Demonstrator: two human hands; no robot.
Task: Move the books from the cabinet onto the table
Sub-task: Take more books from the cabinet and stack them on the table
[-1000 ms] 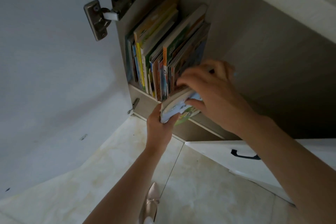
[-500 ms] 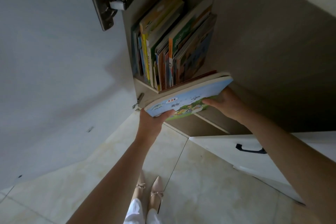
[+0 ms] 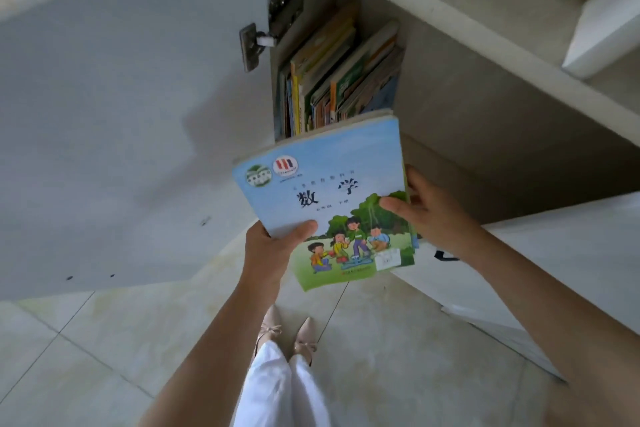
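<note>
Now both hands grip 1 blue-covered book (image 3: 332, 191) face up: the left hand (image 3: 273, 250) closes on its near-left edge, the right hand (image 3: 429, 211) clasps its right edge. Just beyond the hands, more books (image 3: 332, 80) stand upright inside the open cabinet (image 3: 467, 107).

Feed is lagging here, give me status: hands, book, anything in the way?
Left hand and right hand both grip the blue maths textbook, clear of the cabinet. More books upright on the shelf. Open cabinet door stands left; table not in view.
</note>
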